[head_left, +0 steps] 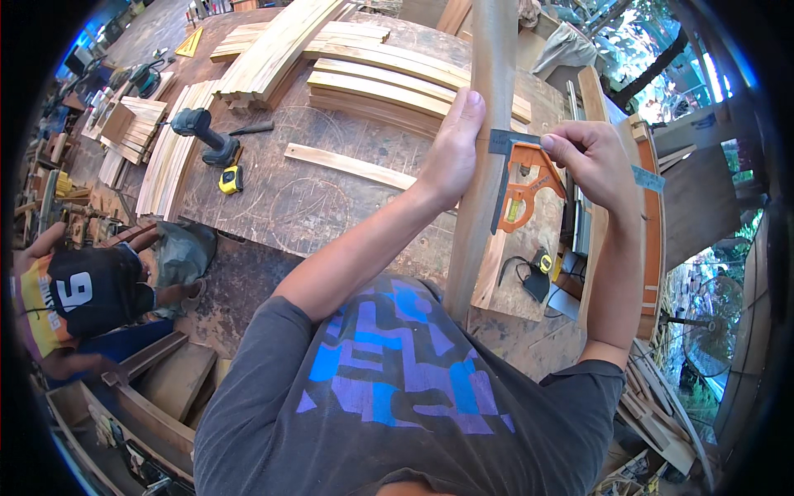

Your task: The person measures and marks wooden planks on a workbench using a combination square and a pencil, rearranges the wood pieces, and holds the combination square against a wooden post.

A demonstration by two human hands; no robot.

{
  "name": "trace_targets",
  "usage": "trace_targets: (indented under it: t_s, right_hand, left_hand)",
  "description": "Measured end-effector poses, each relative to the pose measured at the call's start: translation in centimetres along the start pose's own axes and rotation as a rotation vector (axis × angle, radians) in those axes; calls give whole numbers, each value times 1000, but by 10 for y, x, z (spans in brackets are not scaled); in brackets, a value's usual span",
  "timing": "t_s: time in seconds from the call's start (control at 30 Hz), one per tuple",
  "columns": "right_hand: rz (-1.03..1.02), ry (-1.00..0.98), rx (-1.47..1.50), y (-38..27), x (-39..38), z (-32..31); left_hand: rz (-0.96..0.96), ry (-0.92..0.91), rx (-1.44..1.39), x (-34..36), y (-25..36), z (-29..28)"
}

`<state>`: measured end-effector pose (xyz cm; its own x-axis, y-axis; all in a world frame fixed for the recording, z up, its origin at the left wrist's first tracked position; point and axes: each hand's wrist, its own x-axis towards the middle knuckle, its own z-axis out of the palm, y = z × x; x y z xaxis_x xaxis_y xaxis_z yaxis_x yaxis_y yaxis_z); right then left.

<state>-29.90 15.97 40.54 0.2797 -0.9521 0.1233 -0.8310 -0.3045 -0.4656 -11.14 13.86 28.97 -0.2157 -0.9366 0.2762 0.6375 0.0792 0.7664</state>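
A long brown wooden board [475,223] stands lengthwise in front of me, reaching from my chest past the far side of the workbench. My left hand [455,153] grips its left edge, thumb up along the side and the other fingers mostly hidden. Against the right edge of the board sits a combination square [523,194] with an orange head and a dark blade. My right hand [591,161] is closed in a pinch at the square, thumb and forefinger touching near its upper right corner; the exact grip is partly hidden.
On the workbench [256,194] lie stacked light wood strips [380,87], a loose strip [347,165], a cordless drill [205,136] and a yellow tape measure [231,179]. Another tape measure [542,264] is at right. A co-worker [83,289] is at left; a fan [707,322] stands right.
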Motion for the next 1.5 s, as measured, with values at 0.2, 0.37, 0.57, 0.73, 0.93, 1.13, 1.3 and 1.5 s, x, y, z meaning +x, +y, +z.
trace_targets:
  t_s: [0.2,0.37,0.57,0.73,0.93,1.13,1.3,1.5]
  right_hand:
    - [-2,-8,1,-1,1,1]
    - [-11,-7,20,1,2,2]
    - [-31,-17,-5,0,-2,-4]
    - [-111,67,-68,-22,-21,-10]
    - [-220,229,-90,-43,-41,-10]
    - [-256,249,-94,-43,-45,-11]
    - [-275,254,-102,-40,-44,-10]
    - [-249,239,-96,-41,-45,-10]
  left_hand:
    - [-30,-19,-41,-3,4,2]
    - [-27,-16,-64,-2,3,1]
    - [14,-4,16,-4,-1,0]
    - [97,-37,119,-20,17,9]
    - [206,-118,168,-33,44,22]
    - [192,-149,110,-35,46,25]
    - [197,-177,113,-34,42,21]
    - [181,-167,73,-35,42,24]
